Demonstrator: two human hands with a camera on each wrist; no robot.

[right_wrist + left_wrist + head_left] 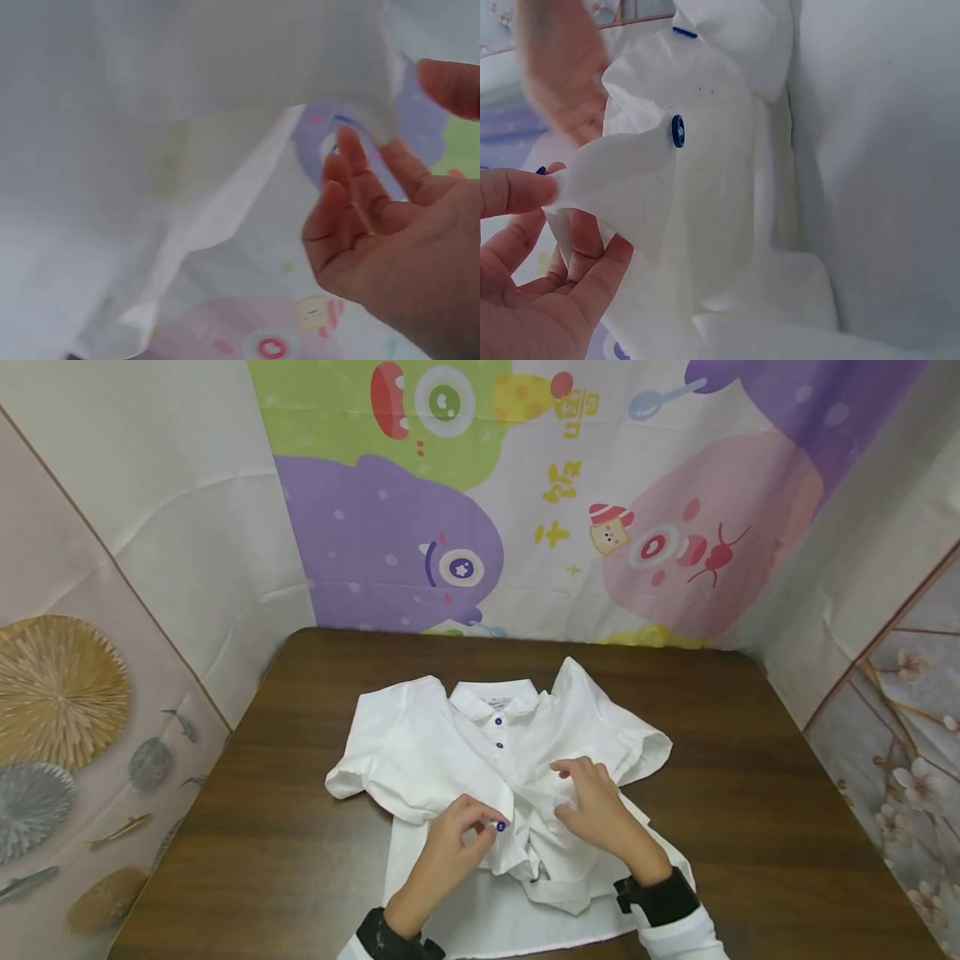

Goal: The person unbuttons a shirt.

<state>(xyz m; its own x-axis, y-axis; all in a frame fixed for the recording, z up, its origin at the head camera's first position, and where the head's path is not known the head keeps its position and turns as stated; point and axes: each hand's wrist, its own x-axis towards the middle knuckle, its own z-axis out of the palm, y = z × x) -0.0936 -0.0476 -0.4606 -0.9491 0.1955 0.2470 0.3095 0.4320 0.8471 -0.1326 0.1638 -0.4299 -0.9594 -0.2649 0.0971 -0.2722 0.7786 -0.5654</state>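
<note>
Right wrist view: white shirt [150, 112] blurred, fills the frame, cut off left and top; right hand [397, 232] cut off at right edge. Left wrist view: left hand [540, 285] cropped at bottom-left; blurred right hand at top-left. Head view: forearms cut off at bottom edge.

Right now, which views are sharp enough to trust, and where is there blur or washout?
Head view: sharp and evenly lit, white shirt clear on the table. Left wrist view: blue button crisp, the other hand behind smeared. Right wrist view: soft, cloth washed out, right hand slightly blurred.
</note>
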